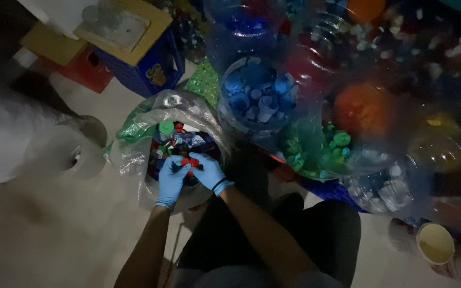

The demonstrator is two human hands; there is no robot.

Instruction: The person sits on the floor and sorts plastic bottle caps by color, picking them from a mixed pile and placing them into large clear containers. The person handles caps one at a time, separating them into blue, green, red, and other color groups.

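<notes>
Mixed bottle caps [180,140] (red, green, blue, white) sit in clear plastic bag [134,154] on floor, in front of person's knees. Left hand [172,178], blue glove, fingers curled down into caps; exact grip hidden, cannot tell. Right hand [207,169], blue glove, also in bag, touching left; pinching red cap [193,161] by look of it. Beyond bag: clear container of blue caps [257,96]; right of that, container of green caps [321,149]. Left of bag: white roll [62,152]. Dim light.
</notes>
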